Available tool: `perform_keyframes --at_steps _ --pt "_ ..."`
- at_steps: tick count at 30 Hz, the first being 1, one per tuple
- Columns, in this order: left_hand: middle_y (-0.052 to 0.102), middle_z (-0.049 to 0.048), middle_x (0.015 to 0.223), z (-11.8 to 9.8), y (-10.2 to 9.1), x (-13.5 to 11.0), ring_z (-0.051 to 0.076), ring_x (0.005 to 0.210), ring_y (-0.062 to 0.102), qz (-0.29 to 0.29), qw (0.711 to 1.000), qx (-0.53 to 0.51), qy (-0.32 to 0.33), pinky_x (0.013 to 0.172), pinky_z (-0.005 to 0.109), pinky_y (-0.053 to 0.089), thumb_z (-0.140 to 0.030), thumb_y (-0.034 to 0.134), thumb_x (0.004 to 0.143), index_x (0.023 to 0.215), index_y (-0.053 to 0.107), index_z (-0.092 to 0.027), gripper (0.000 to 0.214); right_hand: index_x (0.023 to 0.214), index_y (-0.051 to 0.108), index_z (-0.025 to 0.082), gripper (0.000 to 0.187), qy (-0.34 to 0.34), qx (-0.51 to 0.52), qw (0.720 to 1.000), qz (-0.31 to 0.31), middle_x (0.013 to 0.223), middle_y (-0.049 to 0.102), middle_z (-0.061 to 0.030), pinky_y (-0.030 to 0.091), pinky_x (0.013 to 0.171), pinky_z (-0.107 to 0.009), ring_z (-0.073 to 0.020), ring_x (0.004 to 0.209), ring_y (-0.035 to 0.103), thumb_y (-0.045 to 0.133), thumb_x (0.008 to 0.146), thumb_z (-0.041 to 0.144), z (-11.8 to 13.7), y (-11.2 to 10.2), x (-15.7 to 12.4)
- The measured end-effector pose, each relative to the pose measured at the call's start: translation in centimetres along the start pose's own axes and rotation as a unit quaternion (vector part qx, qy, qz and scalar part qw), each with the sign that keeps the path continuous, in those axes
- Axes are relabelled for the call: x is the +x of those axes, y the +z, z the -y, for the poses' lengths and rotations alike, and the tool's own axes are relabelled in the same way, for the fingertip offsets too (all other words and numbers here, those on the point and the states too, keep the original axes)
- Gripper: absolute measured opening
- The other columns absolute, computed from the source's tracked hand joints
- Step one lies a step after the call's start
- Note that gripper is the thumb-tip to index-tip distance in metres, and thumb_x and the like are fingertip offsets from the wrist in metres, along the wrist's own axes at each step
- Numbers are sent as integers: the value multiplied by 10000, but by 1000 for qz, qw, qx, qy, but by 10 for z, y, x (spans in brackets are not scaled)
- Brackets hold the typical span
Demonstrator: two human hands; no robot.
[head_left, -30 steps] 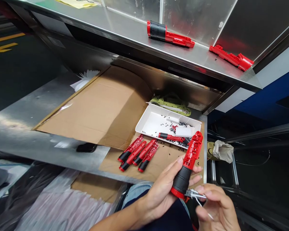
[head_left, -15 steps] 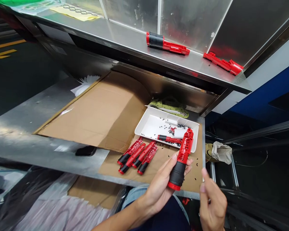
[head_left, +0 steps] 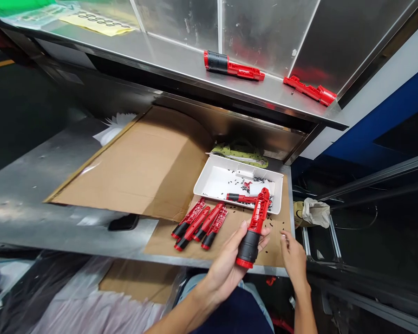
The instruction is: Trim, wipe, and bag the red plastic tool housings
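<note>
My left hand is closed around the black end of a red-and-black plastic housing, its ribbed inside turned up and its red end pointing away from me. To the right, my right hand hangs over the brown board's right edge, thumb and forefinger close together; anything between them is too small to make out. Small black pieces lie scattered on the board near its fingertips. Beyond the held housing is a white tray with more black pieces and a slimmer red-and-black part in it.
Several slim red-and-black housings lie left of my left hand. A large cardboard sheet covers the bench's middle. On the steel shelf above rest a red-and-black housing and a red one. A green patterned pouch is behind the tray.
My right hand has moved away from me and slightly left, over the board's edge. The housing in my left hand has shifted slightly left in view, and the camera view has shifted.
</note>
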State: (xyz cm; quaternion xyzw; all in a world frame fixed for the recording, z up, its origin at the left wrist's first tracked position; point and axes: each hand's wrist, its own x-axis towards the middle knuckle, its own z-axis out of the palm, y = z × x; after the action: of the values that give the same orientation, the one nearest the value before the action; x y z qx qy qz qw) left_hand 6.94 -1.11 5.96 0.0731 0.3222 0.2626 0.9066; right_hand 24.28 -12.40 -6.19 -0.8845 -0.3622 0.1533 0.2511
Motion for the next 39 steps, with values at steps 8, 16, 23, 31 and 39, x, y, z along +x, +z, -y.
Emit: perform_keyframes --at_steps 8,16,23,31,39 --pt "748 81 1102 8 -5 -18 266 1186 617 8 991 58 119 1121 399 419 -543 741 790 1171 713 -186 523 932 696 168 191 -84 99 991 -17 952 699 -81 459 772 -295 -201 898 618 604 807 281 22 50 21" --pt "725 58 1135 11 -8 -28 256 1151 616 -33 980 98 170 1053 350 456 -615 746 739 1215 683 -237 612 806 679 203 112 -188 313 927 -84 802 548 -17 468 645 -263 -154 762 544 679 871 293 111 -39 -72" --pt "705 93 1163 13 -6 -32 276 1111 620 -10 978 137 155 922 332 513 -675 674 769 1380 553 -227 767 794 682 214 81 -245 271 923 -123 752 558 2 467 592 -231 -128 689 564 696 872 229 141 -50 -75" --pt "727 91 1108 17 -8 -27 277 1080 635 7 981 130 144 929 341 509 -663 689 763 1409 529 -229 795 768 585 206 180 -231 280 923 -126 771 535 -1 428 606 -233 -125 693 536 553 946 209 138 -58 -73" --pt "714 84 1157 12 -3 -23 269 1170 590 -4 986 108 127 1052 360 433 -648 707 758 1324 613 -224 713 781 636 212 186 -219 328 907 -147 782 545 -8 431 601 -248 -138 722 541 577 947 274 131 -58 -74"
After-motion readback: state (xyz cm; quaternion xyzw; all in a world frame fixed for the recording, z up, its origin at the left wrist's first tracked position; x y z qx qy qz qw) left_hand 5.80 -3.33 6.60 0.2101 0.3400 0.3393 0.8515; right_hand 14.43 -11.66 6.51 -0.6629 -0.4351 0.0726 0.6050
